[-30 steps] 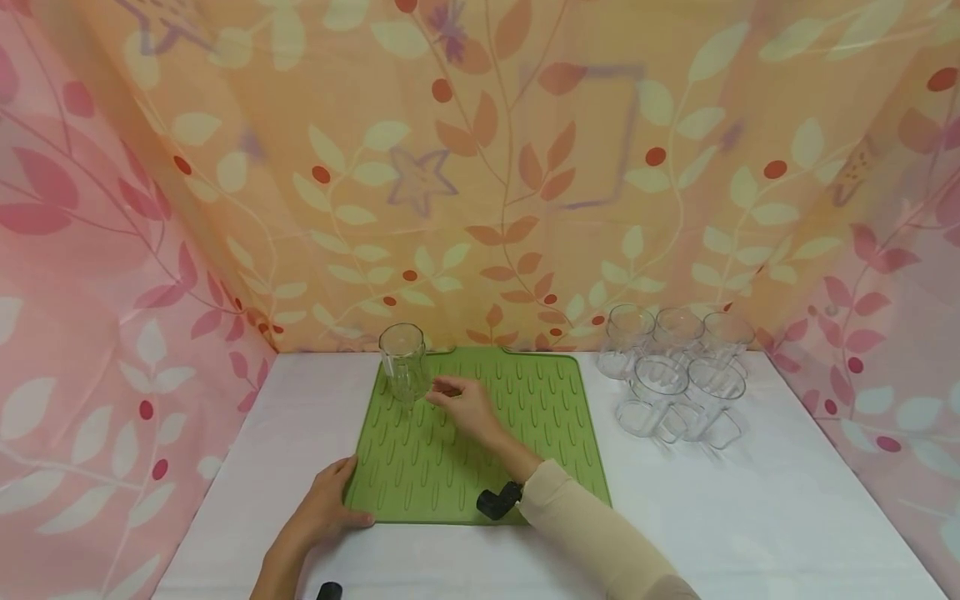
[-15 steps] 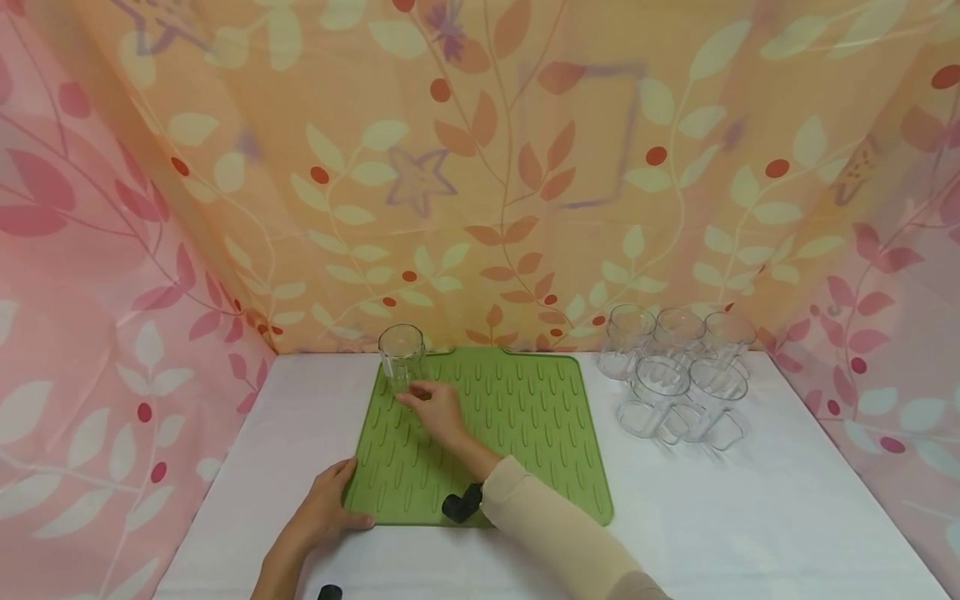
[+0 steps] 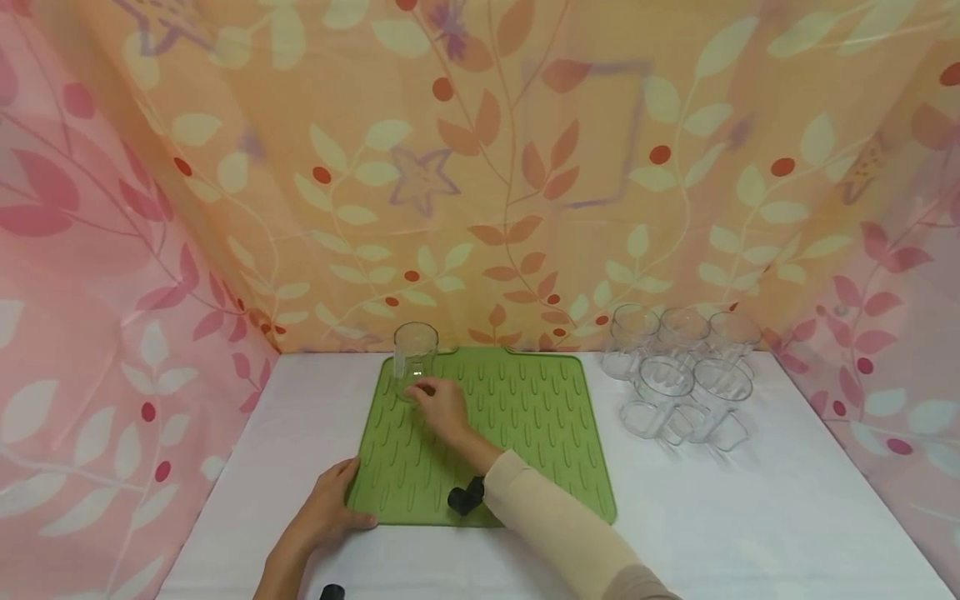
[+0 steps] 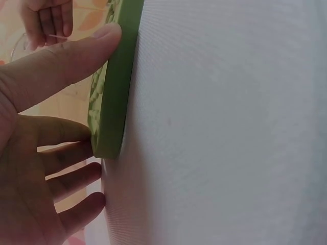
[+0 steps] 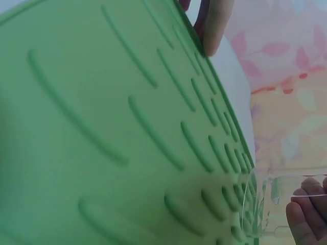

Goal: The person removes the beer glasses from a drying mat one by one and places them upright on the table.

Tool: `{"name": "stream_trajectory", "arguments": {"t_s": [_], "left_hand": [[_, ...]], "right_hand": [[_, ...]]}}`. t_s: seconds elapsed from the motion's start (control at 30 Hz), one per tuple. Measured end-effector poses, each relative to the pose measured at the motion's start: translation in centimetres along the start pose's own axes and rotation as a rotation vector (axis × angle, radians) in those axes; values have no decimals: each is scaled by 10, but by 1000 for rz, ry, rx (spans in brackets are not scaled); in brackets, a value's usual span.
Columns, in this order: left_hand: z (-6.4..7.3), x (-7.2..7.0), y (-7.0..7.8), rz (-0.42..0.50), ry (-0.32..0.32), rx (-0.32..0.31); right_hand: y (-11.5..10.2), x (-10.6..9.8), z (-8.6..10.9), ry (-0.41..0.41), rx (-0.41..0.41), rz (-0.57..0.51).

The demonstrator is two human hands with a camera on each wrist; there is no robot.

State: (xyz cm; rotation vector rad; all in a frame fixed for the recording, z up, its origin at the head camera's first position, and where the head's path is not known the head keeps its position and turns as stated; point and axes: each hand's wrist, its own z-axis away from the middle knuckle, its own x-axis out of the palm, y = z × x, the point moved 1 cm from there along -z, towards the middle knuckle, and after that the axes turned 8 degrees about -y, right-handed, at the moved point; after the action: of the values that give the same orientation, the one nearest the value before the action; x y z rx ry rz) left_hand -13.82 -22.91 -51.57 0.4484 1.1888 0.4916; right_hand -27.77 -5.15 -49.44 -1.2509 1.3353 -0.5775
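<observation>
A green ribbed mat [image 3: 517, 442] lies on the white table. Over its far left corner is a clear glass mug [image 3: 415, 346]; I cannot tell whether it bears fully on the mat. My right hand [image 3: 444, 408] pinches the mug's near side at its handle, which the fingers mostly hide. In the right wrist view, curled fingertips [image 5: 309, 214] show against the transparent mug [image 5: 258, 204]. My left hand [image 3: 327, 503] rests at the mat's near left corner. In the left wrist view its thumb [image 4: 76, 58] lies on the mat's edge [image 4: 115, 102], with the other fingers fairly straight alongside.
Several more clear glass mugs [image 3: 666, 379] stand close together on the table [image 3: 697, 517], right of the mat. A patterned orange cloth [image 3: 510, 167] hangs behind, and pink cloths [image 3: 75, 333] close both sides. A black camera piece [image 3: 467, 497] sits at my right wrist.
My right hand has reached left to the mug and taken hold of it. The mug has since shifted a little to the right. My left hand has stayed at the mat's corner.
</observation>
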Motion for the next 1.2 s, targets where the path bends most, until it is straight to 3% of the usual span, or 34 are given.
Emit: {"name": "stream_trajectory", "arguments": {"t_s": [0.33, 0.57, 0.7, 1.2], "left_hand": [[2, -1, 1, 2, 4, -7], [1, -1, 1, 2, 6, -4], [1, -1, 0, 1, 8, -4], [3, 0, 1, 3, 2, -10]], "right_hand": [[7, -12, -2, 26, -150, 176], [7, -19, 2, 157, -205, 316], [8, -20, 3, 181, -219, 369], [14, -24, 3, 218, -258, 366]]}}
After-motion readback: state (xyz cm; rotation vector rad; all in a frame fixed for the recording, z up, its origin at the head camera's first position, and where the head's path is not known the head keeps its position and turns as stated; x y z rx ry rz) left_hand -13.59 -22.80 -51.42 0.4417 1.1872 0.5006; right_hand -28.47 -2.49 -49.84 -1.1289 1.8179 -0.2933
